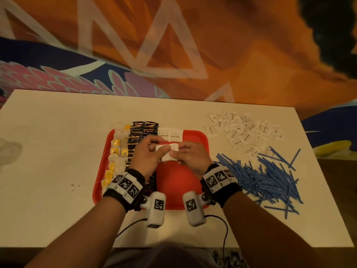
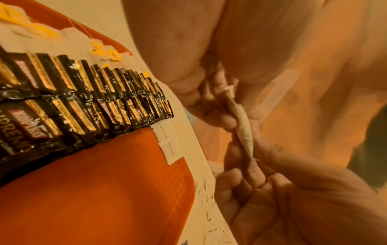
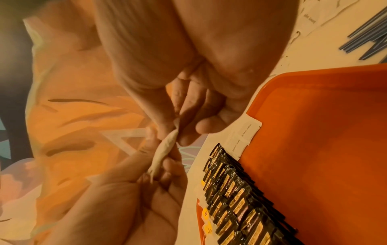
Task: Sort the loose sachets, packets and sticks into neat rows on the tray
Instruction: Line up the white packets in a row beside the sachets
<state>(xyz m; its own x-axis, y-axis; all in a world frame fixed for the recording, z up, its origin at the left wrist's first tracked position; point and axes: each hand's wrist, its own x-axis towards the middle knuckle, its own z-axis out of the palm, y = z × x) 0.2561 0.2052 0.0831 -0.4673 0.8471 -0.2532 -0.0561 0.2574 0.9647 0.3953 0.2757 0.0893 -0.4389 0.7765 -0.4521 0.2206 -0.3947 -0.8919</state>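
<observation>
Between both hands, left hand (image 1: 148, 151) and right hand (image 1: 188, 153) pinch a small stack of sugar packets (image 1: 167, 151), with the started row (image 1: 171, 135) just beyond the fingertips on the tray (image 1: 201, 136).

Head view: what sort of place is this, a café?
Possibly a café or hotel drinks station, though I cannot be sure: a red tray with tea bags and coffee sachets, loose sugar packets, blue stirrer sticks, and a painted mural wall.

Left hand (image 1: 147, 151) and right hand (image 1: 190, 154) together, fingers pinching
</observation>
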